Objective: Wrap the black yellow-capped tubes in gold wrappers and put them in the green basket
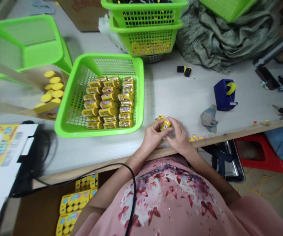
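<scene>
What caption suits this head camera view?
Left hand and right hand hold a small yellow pack beside a green basket of yellow packs.

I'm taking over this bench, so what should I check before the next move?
Yellow packet held between left hand and right hand: ok.
Packet's seal: cannot tell, hands cover it.
Green plastic basket holds rows of yellow-wrapped tubes: ok.
Blue tape dispenser carries yellow tape: ok.
Black cable crosses near the left forearm: not ok.
</scene>
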The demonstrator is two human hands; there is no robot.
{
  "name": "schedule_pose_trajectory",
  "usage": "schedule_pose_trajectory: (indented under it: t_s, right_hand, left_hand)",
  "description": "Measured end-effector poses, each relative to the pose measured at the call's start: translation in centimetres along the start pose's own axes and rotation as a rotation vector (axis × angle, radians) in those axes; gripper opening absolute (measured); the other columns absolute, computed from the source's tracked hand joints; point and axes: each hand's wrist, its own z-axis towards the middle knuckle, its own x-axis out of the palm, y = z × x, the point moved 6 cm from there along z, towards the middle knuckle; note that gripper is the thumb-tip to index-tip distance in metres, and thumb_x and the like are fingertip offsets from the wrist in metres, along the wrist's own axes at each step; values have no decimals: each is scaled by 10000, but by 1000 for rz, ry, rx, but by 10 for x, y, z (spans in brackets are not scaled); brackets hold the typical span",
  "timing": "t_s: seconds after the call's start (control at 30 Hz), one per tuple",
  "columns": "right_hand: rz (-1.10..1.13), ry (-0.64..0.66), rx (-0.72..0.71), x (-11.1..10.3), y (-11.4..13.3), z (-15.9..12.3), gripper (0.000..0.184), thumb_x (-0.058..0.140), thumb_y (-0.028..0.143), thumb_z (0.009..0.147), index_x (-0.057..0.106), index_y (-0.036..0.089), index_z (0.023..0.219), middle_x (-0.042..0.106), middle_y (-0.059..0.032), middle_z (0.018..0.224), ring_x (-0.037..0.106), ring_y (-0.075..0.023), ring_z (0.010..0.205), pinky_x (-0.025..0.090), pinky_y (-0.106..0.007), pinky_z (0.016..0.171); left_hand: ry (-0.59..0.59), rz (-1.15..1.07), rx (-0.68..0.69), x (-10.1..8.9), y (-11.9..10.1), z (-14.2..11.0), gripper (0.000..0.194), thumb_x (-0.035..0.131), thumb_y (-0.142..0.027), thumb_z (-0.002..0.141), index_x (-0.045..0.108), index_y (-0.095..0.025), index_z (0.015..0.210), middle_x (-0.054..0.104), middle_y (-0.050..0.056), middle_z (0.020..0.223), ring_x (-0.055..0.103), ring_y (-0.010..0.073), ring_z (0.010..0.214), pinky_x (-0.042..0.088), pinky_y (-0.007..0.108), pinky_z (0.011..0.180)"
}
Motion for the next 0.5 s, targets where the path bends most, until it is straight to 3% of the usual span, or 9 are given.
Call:
schedule_pose_trajectory:
  t_s: [0.1,0.2,0.3,0.5]
  right_hand:
    - [56,72,10,-13,0,8,679,595,235,906,267,251,1500,560,-143,1373,536,-263,1287,493,-481,1061]
    - [132,311,-109,-26,9,20,561,526,196,945,352,267,1474,502,-124,1461,456,-252,1375,422,-511,1128]
    - [126,490,-243,-38,15,28,472,435,92,955,488,269,1390,609,-97,1344,550,-218,1272,492,-466,1060]
    - [127,468,-210,-53,4,67,259,565,210,928,662,255,1164,722,-84,1082,688,-212,1009,605,-396,880]
  left_hand:
    - [92,-130,-92,2,4,-2,522,839,-245,584,683,-189,1080,743,39,992,671,181,919,498,321,895]
    - [141,-209,-133,3,6,-6,605,831,-192,570,646,-207,1146,732,13,944,664,163,878,497,288,845]
    - [200,-298,-149,8,7,-10,624,842,-156,545,638,-214,1132,723,8,944,655,146,842,493,273,821]
    - [191,-429,-224,10,4,-11,640,891,-179,517,621,-198,1097,713,4,866,643,126,748,483,270,765]
